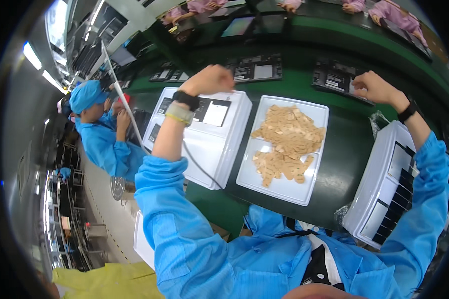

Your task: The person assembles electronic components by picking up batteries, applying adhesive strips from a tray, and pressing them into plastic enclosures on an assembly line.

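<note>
My left hand (212, 79) is raised over the far edge of a stack of white trays (199, 162), its fingers curled in; whatever they hold is hidden. On that stack lie flat black-and-white rectangular parts (215, 113). Beyond it on the bench lies an open dark flat device (258, 69) with a pale panel. My right hand (376, 88) bends its fingers together at the right end of another dark flat device (334, 80), and I cannot make out what is in them. Between my arms a white tray (244, 174) carries a heap of tan paper-like pieces (289, 130).
Beside my right forearm stands a tilted white tray (366, 192) of black and white rectangles. A thin grey cable (204, 172) crosses the left trays. One person in blue (102, 134) works at left; people in pink (396, 17) sit across the green bench (341, 149).
</note>
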Demonstrator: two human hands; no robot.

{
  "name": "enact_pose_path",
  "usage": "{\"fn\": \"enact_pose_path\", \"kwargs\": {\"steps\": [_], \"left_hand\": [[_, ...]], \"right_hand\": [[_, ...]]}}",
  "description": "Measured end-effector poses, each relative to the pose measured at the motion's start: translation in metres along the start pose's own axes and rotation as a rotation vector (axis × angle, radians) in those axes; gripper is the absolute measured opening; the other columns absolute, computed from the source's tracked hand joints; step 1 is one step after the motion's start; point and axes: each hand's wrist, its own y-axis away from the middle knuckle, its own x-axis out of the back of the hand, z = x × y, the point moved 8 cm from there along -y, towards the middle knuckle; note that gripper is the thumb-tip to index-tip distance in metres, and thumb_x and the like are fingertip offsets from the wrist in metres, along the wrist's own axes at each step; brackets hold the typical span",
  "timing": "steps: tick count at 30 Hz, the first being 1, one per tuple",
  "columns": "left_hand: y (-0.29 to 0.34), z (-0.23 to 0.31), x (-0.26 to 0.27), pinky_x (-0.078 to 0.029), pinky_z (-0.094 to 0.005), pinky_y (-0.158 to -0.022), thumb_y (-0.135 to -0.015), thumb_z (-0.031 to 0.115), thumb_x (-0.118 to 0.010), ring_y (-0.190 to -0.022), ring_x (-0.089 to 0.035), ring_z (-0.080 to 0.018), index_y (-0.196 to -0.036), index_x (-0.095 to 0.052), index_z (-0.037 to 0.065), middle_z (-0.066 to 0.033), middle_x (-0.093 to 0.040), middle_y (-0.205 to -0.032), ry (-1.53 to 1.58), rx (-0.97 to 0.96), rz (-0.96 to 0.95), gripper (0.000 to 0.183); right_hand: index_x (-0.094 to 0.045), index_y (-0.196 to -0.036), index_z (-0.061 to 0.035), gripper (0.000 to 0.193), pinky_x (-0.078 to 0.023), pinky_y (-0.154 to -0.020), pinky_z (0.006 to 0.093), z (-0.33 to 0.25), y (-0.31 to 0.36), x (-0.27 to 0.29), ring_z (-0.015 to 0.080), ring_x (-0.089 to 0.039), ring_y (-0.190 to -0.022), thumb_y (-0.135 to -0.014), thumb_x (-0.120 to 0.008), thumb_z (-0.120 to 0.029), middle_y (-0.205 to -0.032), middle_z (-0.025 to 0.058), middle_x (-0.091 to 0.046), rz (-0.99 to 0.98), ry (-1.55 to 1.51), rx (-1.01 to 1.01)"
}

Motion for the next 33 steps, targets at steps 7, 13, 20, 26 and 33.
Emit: {"fn": "enact_pose_path", "kwargs": {"steps": [7, 13, 20, 26, 33], "left_hand": [[0.09, -0.114, -0.076, -0.034, -0.0446, -0.12, -0.063, 0.045, -0.094, -0.145, -0.041, -0.042, -0.143, -0.055, 0.013, -0.0233, -0.05, -0.15, -0.009, 0.27, 0.048, 0.094], [0.088, -0.103, -0.035, -0.05, -0.0435, -0.092, -0.077, 0.032, -0.088, -0.115, -0.062, -0.0392, -0.114, -0.055, 0.007, -0.0209, -0.066, -0.12, 0.074, 0.333, 0.412, 0.056], [-0.002, 0.042, -0.043, -0.053, -0.0278, -0.088, -0.096, 0.006, -0.073, -0.102, -0.067, -0.0148, -0.142, -0.051, 0.002, -0.0112, -0.072, -0.108, 0.856, -0.076, 0.579, 0.051], [-0.084, 0.101, -0.116, -0.055, -0.0252, -0.082, -0.097, 0.003, -0.071, -0.096, -0.07, -0.014, -0.136, -0.048, -0.005, -0.0145, -0.074, -0.108, 1.243, -0.101, 0.541, 0.046], [-0.09, 0.093, -0.147, -0.054, -0.0249, -0.087, -0.098, 0.008, -0.071, -0.101, -0.069, -0.014, -0.137, -0.048, -0.004, -0.0121, -0.073, -0.114, 1.473, -0.01, 0.454, 0.046]], "right_hand": [[-0.07, -0.119, 0.0015, 0.038, -0.056, -0.088, 0.0448, -0.165, -0.002, -0.07, 0.0376, -0.072, -0.097, -0.093, -0.072, -0.026, -0.101, 0.022, -0.075, -0.244, -0.197, 0.324], [-0.066, -0.126, 0.0025, 0.042, -0.056, -0.089, 0.0431, -0.182, -0.01, -0.09, 0.0367, -0.072, -0.099, -0.093, -0.072, -0.024, -0.106, 0.0206, -0.075, -0.088, -0.199, 0.312], [-0.061, -0.133, 0.0028, 0.042, -0.057, -0.091, 0.0311, -0.121, -0.03, -0.073, 0.015, -0.071, -0.103, -0.101, -0.068, -0.023, -0.108, 0.0109, -0.074, 0.328, -1.176, -0.062], [-0.065, -0.127, 0.007, 0.029, -0.06, -0.09, 0.0268, -0.077, -0.018, -0.071, 0.0182, -0.073, -0.099, -0.099, -0.065, 0.0, -0.114, 0.0139, -0.072, 0.617, -1.334, -0.185], [-0.069, -0.121, 0.0075, 0.025, -0.061, -0.085, 0.0273, -0.059, -0.021, -0.08, 0.0177, -0.074, -0.092, -0.098, -0.063, 0.001, -0.109, 0.0165, -0.074, 0.589, -1.362, -0.379]]}}
